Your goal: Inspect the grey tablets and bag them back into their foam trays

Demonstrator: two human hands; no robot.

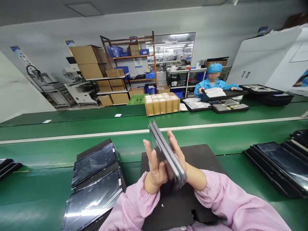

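Observation:
A stack of thin grey flat panels (166, 150) stands on edge between my two hands, tilted away from me over a black mat (204, 157). My left hand (154, 168) presses flat against the left face of the stack, thumb low and fingers up. My right hand (179, 154) lies against the right face, fingers stretched along it. Both pink sleeves (231, 205) show at the bottom of the view.
Glossy dark panels in film lie on black trays at left (96, 179) and at right (281, 163) on the green conveyor belt (216, 138). A block of tan boxes (162, 103) sits beyond. A person in blue (214, 84) handles a black tray across the line. Shelves with cartons stand behind.

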